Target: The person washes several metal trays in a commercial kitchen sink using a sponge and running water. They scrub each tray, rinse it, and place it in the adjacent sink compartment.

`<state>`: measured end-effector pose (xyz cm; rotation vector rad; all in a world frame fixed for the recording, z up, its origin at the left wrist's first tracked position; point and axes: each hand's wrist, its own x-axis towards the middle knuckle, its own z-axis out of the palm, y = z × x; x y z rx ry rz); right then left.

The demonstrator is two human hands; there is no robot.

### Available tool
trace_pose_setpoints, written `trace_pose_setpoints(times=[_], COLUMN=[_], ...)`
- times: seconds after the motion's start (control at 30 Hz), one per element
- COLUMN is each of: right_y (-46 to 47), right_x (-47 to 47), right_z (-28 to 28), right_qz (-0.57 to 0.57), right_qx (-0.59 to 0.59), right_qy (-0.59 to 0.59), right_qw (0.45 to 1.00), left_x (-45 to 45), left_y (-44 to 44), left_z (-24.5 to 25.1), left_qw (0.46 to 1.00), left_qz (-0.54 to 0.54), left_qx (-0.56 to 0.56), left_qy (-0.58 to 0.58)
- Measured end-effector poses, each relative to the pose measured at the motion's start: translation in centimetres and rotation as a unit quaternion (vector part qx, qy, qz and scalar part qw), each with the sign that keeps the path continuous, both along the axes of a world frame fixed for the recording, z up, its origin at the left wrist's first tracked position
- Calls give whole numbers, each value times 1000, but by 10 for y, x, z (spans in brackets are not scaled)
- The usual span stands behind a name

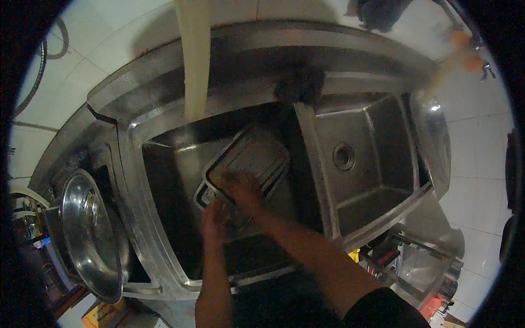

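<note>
Metal trays [256,153], rectangular with rounded corners, lie at a slant in the left basin of a stainless steel sink [309,164], one partly over the other. My right hand [242,186] is on the upper tray near its front left corner; whether it holds anything is too dark to tell. At the lower left edge of the trays is my left hand [215,215], close to the rim, its fingers partly hidden. Both forearms reach in over the basin's front edge.
A large round metal bowl [92,238] stands tilted on the left drainboard. The right basin [357,151] has a round drain. A dark cloth-like thing [301,84] lies on the back ledge. A pale vertical pipe or strip [195,61] comes down behind the left basin.
</note>
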<state>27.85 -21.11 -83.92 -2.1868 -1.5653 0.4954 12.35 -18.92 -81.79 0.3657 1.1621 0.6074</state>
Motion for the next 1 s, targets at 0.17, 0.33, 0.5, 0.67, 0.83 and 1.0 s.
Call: trace_pose_setpoints(times=[0.17, 0.33, 0.5, 0.67, 0.83, 1.0], right_y=[5, 26, 19, 8, 45, -24], right_x=[5, 56, 43, -15, 5, 36], right_z=[-19, 10, 10, 20, 27, 35], right_qz=[10, -221, -126, -35, -213, -423], right_qx=[-9, 1, 175, 73, -20, -38], right_qy=[9, 127, 91, 181, 191, 362], right_qw=[1000, 967, 972, 980, 958, 829], left_x=[-6, 9, 45, 8, -92, -68], left_y=[34, 19, 17, -2, 7, 2], left_z=[-30, -70, -71, -39, -49, 18], left_qw=[995, 927, 981, 741, 776, 969], left_qz=[-52, -176, -114, -442, -362, 150], left_qx=[-47, 232, 19, 318, 301, 136], left_qy=[75, 236, 153, 393, 420, 141])
